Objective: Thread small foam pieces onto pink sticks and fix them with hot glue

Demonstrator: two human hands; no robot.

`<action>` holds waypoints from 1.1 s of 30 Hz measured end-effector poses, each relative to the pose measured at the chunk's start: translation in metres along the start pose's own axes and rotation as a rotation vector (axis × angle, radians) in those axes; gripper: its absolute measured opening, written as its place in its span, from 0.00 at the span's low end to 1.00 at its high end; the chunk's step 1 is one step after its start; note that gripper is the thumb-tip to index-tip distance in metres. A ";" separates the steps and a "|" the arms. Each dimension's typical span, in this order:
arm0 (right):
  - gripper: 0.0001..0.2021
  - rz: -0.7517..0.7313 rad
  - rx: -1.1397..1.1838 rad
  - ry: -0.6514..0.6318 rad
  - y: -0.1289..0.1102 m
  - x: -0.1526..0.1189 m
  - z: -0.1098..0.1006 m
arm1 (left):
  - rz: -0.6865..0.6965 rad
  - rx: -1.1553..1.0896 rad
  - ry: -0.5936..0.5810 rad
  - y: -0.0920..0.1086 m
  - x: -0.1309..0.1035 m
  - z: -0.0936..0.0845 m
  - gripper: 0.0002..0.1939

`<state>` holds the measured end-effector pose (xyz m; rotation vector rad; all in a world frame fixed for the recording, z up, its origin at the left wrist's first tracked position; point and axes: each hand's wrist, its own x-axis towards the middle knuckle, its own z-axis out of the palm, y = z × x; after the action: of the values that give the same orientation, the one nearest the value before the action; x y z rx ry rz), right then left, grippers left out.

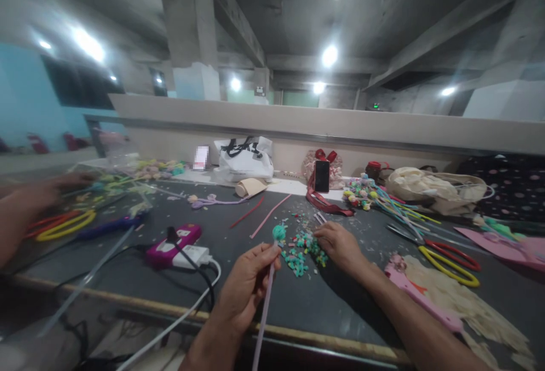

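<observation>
Stem (pixel 264 315) sits pinched in left hand (pixel 250 279). Right hand (pixel 342 247), grip unclear, apparently picks among green pieces (pixel 297 263); lifting one would need precision.

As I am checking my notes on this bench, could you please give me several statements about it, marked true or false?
1. The left hand holds a slim pale-lilac stem topped by a round green ball. True.
2. The right hand grips the long pink tool. False: it is at the pile of small, mostly green pieces; the tool lies to the right of the right forearm.
3. The black-screened phone stands in front of a pink patterned bag. True.
4. The white bag with black handles stands right of that phone. False: it stands left of it.
</observation>
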<state>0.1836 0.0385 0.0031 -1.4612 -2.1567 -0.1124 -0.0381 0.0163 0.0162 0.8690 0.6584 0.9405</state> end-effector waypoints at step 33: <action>0.09 -0.032 -0.172 -0.230 -0.030 0.000 0.001 | 0.042 0.017 -0.038 -0.003 0.004 -0.006 0.10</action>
<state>0.1570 0.0264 0.0091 -1.6032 -2.4066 -0.1513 -0.0402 0.0214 0.0102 0.9166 0.6183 0.9554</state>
